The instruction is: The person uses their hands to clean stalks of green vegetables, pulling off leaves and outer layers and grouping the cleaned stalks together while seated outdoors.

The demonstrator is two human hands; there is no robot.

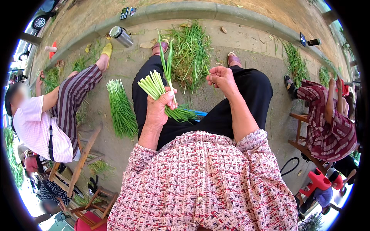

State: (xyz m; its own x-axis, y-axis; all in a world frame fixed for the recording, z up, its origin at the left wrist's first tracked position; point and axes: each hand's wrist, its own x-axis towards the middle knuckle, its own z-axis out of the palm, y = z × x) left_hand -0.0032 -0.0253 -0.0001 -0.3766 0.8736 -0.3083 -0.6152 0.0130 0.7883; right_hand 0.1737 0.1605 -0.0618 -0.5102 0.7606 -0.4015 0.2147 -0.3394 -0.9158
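Observation:
My left hand [160,108] grips a bundle of green stalks with pale, evenly lined-up ends, probably chives [153,85]. A single longer stalk with leaves [167,68] stands up from under the thumb, apart from the rest. The bundle's thin green leaves [182,113] hang below the fist over my lap. To the right, above my knee, my right hand [223,78] pinches a thin green shred [208,70] between thumb and fingers. A loose heap of green and brownish leaves [190,55] lies on the ground between my feet. Left of my leg rests a neat bundle of chives [121,111].
A steel flask [122,37] stands near the concrete kerb [179,13], which holds a phone [124,13]. A person in striped trousers [78,86] sits at left; another in patterned maroon clothes [331,127] sits at right. Wooden chairs [86,156] and a red stool [318,180] stand behind.

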